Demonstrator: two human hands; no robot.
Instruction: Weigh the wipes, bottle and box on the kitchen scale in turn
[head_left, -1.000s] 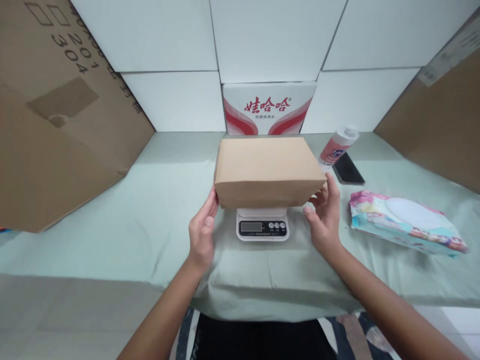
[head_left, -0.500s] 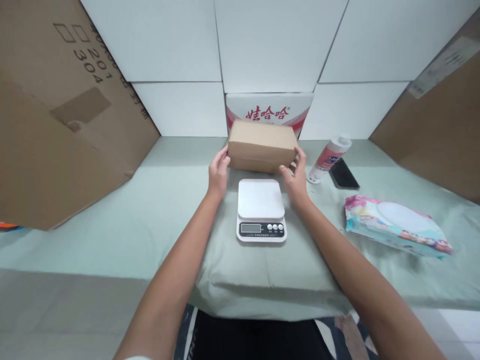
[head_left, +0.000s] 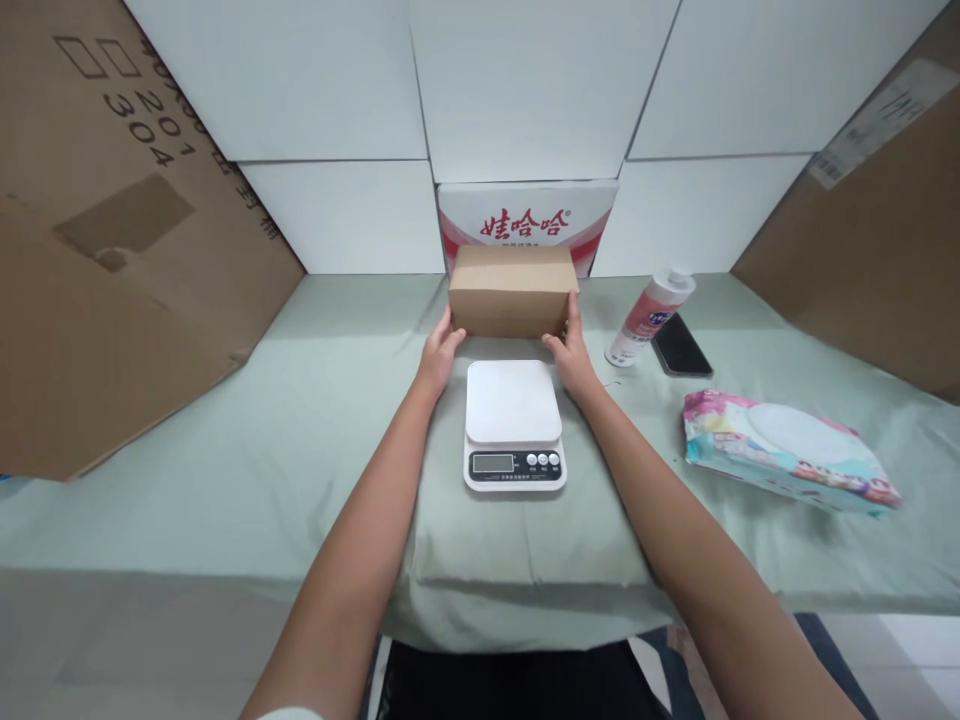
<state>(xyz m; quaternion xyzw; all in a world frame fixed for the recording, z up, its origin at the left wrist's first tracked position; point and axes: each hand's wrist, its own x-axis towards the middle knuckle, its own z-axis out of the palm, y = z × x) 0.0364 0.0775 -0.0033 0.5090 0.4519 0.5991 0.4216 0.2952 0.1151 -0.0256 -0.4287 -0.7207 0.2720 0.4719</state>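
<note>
Landmark: the kitchen scale [head_left: 513,425], sitting empty on the folded green cloth [head_left: 525,530] in front of me.
Box: the plain brown cardboard box [head_left: 512,291] lies just behind the scale, on the table side of it, and right in front of the red-and-white printed carton [head_left: 527,215] against the wall. It looks level and seems to rest on the cloth, though I cannot see its underside.
Left hand: my left hand [head_left: 440,352] is at the box's left end, behind the scale's left rear corner, fingers loosely spread and pressed flat to the end face.
Right hand: my right hand [head_left: 570,348] mirrors it at the box's right end, behind the scale's right rear corner, thumb up along the edge.
Hold: both hands are half open, clamping the box between them, not curled around it.
Arms: both forearms run forward and stretch out nearly straight, passing either side of the scale.
Doing it well: I judge even pressure from both palms keeps the box square; I should keep my wrists off the scale's plate.
Right of the scale: a white bottle [head_left: 648,318] leaning over, a dark phone [head_left: 680,345], and nearer me a pack of wet wipes [head_left: 787,452].
Left of the scale: a big cardboard sheet [head_left: 120,230], well apart.
</note>
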